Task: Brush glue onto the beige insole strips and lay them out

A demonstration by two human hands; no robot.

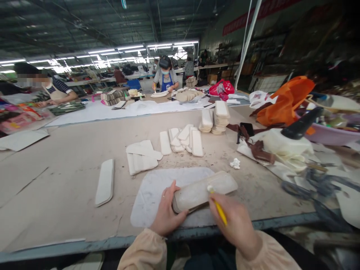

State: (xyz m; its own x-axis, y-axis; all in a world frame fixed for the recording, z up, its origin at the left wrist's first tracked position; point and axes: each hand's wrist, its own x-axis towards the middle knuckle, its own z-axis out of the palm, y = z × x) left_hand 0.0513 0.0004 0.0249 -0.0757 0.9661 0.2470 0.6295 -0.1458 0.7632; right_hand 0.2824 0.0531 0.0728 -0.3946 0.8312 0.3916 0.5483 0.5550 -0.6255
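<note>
A stack of long, pale strips with rounded ends lies on a whitish translucent sheet close to the table's front edge. My left hand is closed around the stack's left end, thumb in front and fingers behind. Between the fingers of my right hand is a yellow-handled brush, its white tip touching the top strip, which looks shiny. Just beyond the sheet are a loose pile of pale pieces and overlapping strips. One more strip lies apart on the left.
Neat stacks of strips stand farther back. On the right are a cream jug with a black spout, scissors, an orange bag and a pink basin. Crumpled paper lies nearer. Co-workers work across the table.
</note>
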